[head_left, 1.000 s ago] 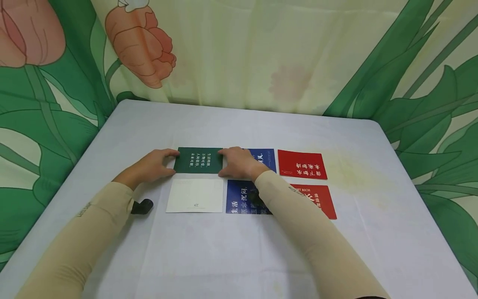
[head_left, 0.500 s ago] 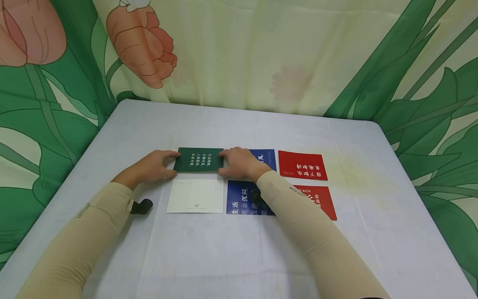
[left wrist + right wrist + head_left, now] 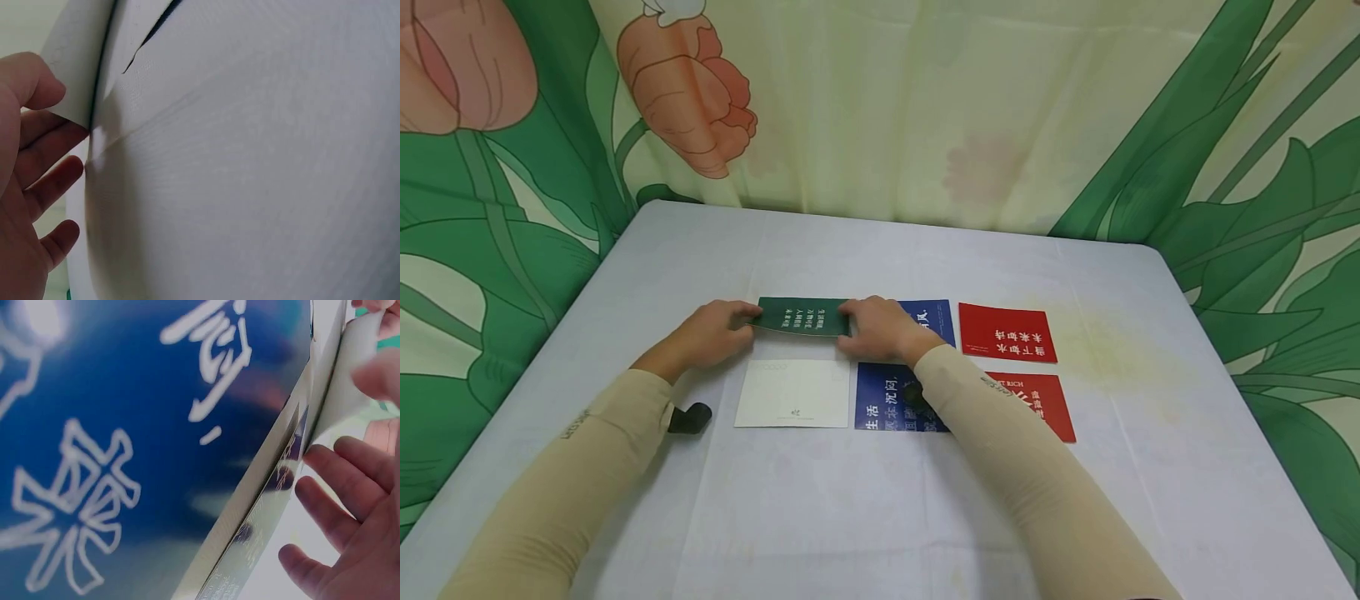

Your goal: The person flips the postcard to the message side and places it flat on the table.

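A green postcard [image 3: 805,317] with white lettering is at the far left of the layout, its near edge raised off the table. My left hand [image 3: 707,333] pinches its left end, the right hand [image 3: 883,327] its right end. In the left wrist view, the card's pale underside [image 3: 78,69] curves between thumb and fingers. The right wrist view has the same pale side [image 3: 350,375] by the right fingers. Just nearer lies a white postcard [image 3: 792,396]. The right hand and forearm partly cover a far blue postcard [image 3: 931,318] and a near blue postcard [image 3: 880,400].
To the right lie a far red postcard [image 3: 1009,332] and a near red postcard [image 3: 1052,404], the latter partly behind the right sleeve. A white cloth covers the table [image 3: 820,508]. Behind it hangs a flower-patterned curtain [image 3: 880,108].
The green postcard lay flat a second ago; its near edge has risen and tilted away, held at both ends. Both hands stay nearly in place. The other postcards have not moved.
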`<state>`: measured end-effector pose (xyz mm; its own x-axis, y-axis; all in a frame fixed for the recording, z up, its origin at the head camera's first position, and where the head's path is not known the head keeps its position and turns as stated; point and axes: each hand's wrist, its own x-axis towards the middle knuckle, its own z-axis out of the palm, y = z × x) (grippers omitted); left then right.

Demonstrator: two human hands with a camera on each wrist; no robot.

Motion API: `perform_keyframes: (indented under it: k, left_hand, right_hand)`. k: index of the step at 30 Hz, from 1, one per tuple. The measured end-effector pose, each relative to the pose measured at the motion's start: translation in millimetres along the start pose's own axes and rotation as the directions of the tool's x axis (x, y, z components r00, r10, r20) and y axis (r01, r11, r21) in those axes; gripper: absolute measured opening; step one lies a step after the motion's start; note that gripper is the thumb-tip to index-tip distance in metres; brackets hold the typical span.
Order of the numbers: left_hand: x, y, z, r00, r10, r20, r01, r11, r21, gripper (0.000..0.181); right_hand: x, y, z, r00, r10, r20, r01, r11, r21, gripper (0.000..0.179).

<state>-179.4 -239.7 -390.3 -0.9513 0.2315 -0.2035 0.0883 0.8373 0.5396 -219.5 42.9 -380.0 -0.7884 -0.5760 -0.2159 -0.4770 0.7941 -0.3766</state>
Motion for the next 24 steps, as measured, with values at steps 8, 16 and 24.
perform_keyframes:
  k: [8,16,24]
  left_hand:
    - [1.6,-0.5,2.6,0.995,0.000,-0.099,-0.003,1.000,-0.026,0.042]
    - [-3.8,1.6,1.7,0.978,-0.021,-0.210,0.001,0.996,-0.094,0.028]
    - [-7.6,10.8,1.9,0.953,-0.102,-0.285,0.014,0.956,-0.294,0.034]
  right_hand:
    - [1.8,-6,0,0.996,0.007,-0.085,-0.004,0.999,0.035,0.048]
    - [-0.4,-9,0,0.977,0.051,-0.209,-0.018,0.988,0.155,0.036]
    - [-2.5,-9,1,0.926,0.137,-0.352,0.015,0.918,0.396,0.027]
